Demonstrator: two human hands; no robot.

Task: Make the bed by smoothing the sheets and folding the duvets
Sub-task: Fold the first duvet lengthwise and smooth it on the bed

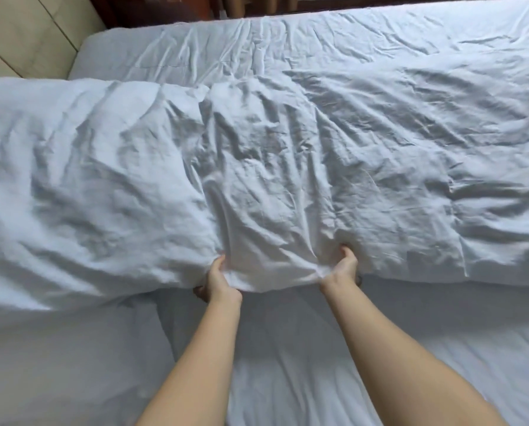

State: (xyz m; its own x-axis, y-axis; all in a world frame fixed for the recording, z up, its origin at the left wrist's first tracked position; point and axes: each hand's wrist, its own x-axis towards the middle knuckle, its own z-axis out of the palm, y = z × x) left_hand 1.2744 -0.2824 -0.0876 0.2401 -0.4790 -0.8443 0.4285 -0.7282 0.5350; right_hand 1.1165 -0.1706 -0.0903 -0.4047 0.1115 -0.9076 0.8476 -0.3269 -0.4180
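A crumpled white duvet (pixel 257 167) lies across the middle of the bed, spanning the whole width of the view. My left hand (pixel 217 279) grips its near edge, thumb on top and fingers hidden underneath. A short way to the right, my right hand (pixel 344 267) holds the same edge the same way. The cloth between both hands bunches into folds. Below the duvet, the white bottom sheet (pixel 288 364) shows, lightly creased. Beyond the duvet lies a second white layer (pixel 257 47), wrinkled, reaching the bed's far edge.
A cream padded headboard (pixel 26 35) stands at the upper left. Dark wooden furniture (pixel 171 7) runs along the far side of the bed. The duvet's left end (pixel 42 195) bulges thickly over the sheet.
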